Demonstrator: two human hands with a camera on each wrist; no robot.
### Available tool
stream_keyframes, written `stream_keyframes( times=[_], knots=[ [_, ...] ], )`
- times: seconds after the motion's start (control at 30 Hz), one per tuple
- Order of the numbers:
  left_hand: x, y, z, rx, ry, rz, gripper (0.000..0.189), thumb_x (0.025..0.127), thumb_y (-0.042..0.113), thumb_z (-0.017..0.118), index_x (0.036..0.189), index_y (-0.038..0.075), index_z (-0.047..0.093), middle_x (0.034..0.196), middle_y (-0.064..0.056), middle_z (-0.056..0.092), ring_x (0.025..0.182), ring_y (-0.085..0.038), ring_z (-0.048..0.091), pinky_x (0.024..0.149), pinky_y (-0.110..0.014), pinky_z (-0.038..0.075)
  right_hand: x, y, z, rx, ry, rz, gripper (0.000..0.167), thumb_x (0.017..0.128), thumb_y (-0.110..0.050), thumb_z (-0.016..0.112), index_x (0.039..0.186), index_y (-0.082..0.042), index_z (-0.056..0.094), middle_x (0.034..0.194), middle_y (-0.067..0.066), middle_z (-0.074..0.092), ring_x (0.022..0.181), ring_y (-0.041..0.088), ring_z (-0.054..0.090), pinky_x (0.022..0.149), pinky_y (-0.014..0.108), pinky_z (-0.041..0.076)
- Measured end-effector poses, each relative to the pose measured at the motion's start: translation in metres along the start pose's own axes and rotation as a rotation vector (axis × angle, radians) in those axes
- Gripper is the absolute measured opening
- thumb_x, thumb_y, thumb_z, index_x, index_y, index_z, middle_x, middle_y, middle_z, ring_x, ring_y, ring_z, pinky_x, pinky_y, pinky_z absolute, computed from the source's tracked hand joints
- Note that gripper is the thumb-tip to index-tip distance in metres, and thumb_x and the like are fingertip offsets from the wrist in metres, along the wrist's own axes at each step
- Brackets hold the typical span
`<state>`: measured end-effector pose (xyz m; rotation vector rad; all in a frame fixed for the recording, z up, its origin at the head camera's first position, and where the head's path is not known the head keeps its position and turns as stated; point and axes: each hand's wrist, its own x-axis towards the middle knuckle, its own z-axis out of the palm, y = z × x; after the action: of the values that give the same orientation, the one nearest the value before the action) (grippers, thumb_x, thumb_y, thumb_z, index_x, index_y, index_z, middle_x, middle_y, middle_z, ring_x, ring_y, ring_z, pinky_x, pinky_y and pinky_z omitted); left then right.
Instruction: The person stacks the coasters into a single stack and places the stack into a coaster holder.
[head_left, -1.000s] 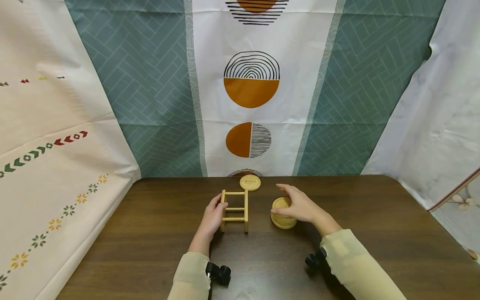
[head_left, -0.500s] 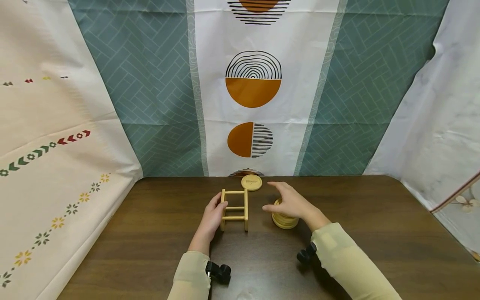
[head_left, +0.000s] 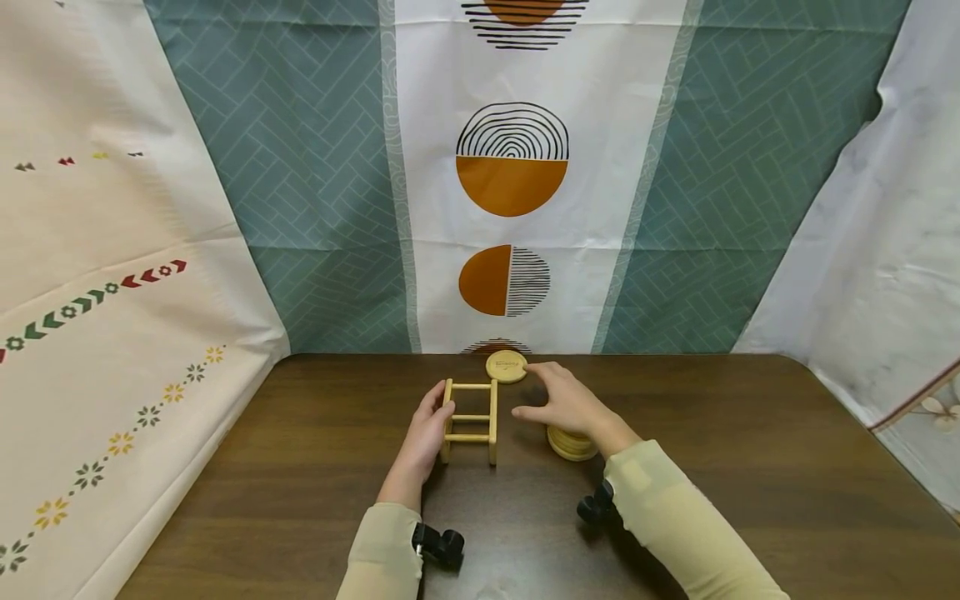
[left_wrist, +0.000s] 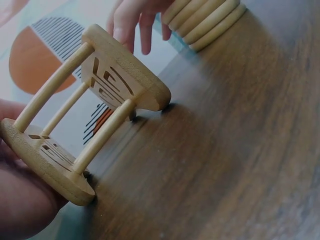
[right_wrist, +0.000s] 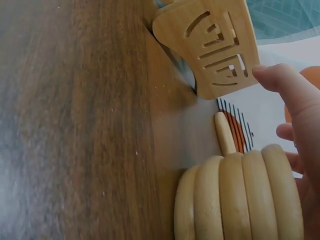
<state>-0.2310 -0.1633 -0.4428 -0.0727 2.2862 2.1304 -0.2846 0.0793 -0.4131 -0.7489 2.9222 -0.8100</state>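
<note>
My left hand (head_left: 424,435) grips the left side of a small wooden coaster holder (head_left: 492,427), thumb over its near-left edge. The holder has two cut-out side panels (left_wrist: 117,75) joined by round rods and stands on the table. My right hand (head_left: 573,408), thumb and fingers spread with nothing between them, hovers over a stack of round wooden coasters (head_left: 572,447), partly hiding it. In the right wrist view the stacked coasters (right_wrist: 235,200) show below the hand. One single coaster (head_left: 506,367) lies flat behind the holder, its right edge near my right fingertips.
The brown wooden table (head_left: 315,483) ends at the back against a hanging cloth (head_left: 513,192) with orange half circles. Pale cloths drape at the left (head_left: 120,333) and right (head_left: 862,275). A black camera (head_left: 596,504) sits on the right wrist.
My right hand has moved left, from around the coaster stack to partly past it, closer to the holder and the single coaster. My left hand keeps holding the holder in place.
</note>
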Motion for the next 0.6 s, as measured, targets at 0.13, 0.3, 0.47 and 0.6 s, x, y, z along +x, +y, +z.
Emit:
stream_keyframes(
  times=[0.13,0.3,0.47,0.6],
  knots=[
    [0.001,-0.001,0.000,0.007,-0.002,0.005,0.054,0.100,0.016,0.040,0.150,0.006,0.022,0.154,-0.020,0.021,0.142,-0.037,0.019,0.113,-0.056,0.019,0.005,-0.001,0.004,-0.033,0.008,0.004,0.085,0.077,-0.060,0.066,0.144,-0.013,0.040,0.144,0.011,0.042,0.133,0.031,0.040,0.103,0.052,0.038],
    [0.002,-0.002,0.001,-0.002,0.004,0.014,0.054,0.100,0.015,0.040,0.150,0.005,0.022,0.154,-0.020,0.022,0.141,-0.037,0.020,0.113,-0.056,0.020,0.012,-0.003,0.008,-0.074,0.025,0.008,0.079,0.081,-0.056,0.065,0.142,-0.013,0.042,0.144,0.012,0.042,0.132,0.032,0.040,0.103,0.052,0.039],
    [0.003,-0.002,0.001,0.001,0.009,0.012,0.054,0.100,0.016,0.040,0.150,0.006,0.022,0.154,-0.019,0.023,0.141,-0.037,0.021,0.113,-0.055,0.020,0.018,-0.007,0.013,-0.131,0.040,-0.003,0.073,0.083,-0.054,0.063,0.138,-0.009,0.046,0.141,0.014,0.046,0.128,0.033,0.045,0.101,0.053,0.040],
    [0.002,-0.003,0.000,0.000,0.007,0.011,0.054,0.100,0.016,0.040,0.150,0.006,0.022,0.154,-0.020,0.022,0.141,-0.037,0.021,0.113,-0.055,0.021,0.021,-0.008,0.018,-0.172,0.052,-0.006,0.068,0.085,-0.052,0.061,0.136,-0.008,0.049,0.138,0.015,0.049,0.126,0.033,0.047,0.100,0.055,0.040]
  ],
)
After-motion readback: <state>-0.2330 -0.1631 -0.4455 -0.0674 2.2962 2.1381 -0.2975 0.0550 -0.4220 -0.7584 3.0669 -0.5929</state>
